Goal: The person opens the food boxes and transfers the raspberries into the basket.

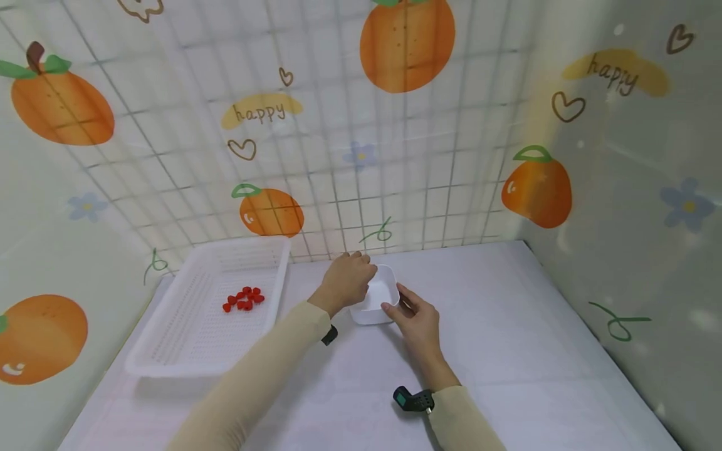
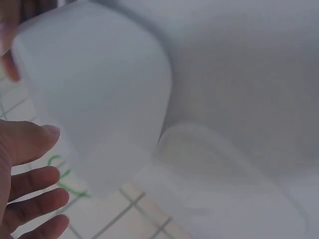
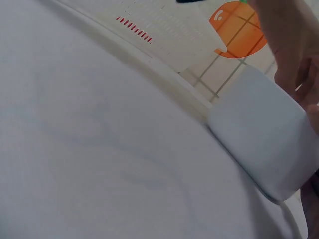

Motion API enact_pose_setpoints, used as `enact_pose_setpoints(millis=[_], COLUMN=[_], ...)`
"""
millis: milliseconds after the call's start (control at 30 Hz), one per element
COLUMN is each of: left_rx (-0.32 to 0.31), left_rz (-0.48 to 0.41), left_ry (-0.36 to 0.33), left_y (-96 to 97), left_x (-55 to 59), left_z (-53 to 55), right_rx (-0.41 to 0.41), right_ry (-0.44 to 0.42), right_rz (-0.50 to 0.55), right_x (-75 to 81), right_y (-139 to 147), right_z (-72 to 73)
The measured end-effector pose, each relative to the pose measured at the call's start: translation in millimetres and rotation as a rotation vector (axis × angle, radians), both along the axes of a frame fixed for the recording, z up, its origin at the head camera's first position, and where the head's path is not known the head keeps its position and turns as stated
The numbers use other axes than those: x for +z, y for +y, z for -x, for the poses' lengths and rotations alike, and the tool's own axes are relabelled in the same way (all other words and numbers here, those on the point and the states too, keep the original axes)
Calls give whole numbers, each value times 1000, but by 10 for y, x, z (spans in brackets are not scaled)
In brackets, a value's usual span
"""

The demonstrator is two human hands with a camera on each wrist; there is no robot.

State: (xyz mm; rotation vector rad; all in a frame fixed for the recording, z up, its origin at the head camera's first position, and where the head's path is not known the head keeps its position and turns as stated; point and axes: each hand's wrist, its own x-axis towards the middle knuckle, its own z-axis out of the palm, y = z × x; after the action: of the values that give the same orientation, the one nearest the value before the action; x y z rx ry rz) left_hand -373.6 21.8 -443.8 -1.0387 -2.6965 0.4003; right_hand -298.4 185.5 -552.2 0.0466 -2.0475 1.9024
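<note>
A small white square box (image 1: 385, 289) with rounded corners stands on the white-covered table. My right hand (image 1: 420, 322) grips its right side, thumb at the rim and fingers along the outer wall. Over the box's left and far side is my left hand (image 1: 348, 280), its back turned up. In the left wrist view the thumb (image 2: 32, 142) reaches right to the box's edge, while the other fingers are spread a little, and nothing shows between them. Within the right wrist view the box (image 3: 264, 134) shows its outer wall, with both hands partly in sight.
To the left, a white perforated basket (image 1: 186, 368) contains several small red pieces (image 1: 248, 305). A fruit-patterned sheet (image 1: 321, 169) over a wire grid rises behind the table (image 1: 507, 351), and another patterned wall (image 1: 637, 188) borders the right side.
</note>
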Motion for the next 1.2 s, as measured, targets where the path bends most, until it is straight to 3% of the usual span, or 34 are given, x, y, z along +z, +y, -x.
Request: enact_pose_setpoints(millis=[233,367,500,700,867,1000,1200], left_rx=[9,25,31,50,14,-32,-55], left_rz=[0,3,-22,-63,-108,-129,-134], left_ry=[-6,-21,-36,-99,-123,-122,-99], left_y=[83,99,115,99,102,123,166], left_x=[-322,-421,-442,-457,-458,-443,-448], left_z=[50,76,79,57,44,53,61], right_rx=[-3,14,-4,1,-1,2,-19], right_ry=[17,23,20,0,7,7,7], right_rz=[21,21,11,7,-24,-26,-25], right_x=[-33,-34,12,261,348,317,66], right_y=[3,2,1,-51,-60,-46,-10], right_z=[-5,-5,-28,-184,-251,-224,-74])
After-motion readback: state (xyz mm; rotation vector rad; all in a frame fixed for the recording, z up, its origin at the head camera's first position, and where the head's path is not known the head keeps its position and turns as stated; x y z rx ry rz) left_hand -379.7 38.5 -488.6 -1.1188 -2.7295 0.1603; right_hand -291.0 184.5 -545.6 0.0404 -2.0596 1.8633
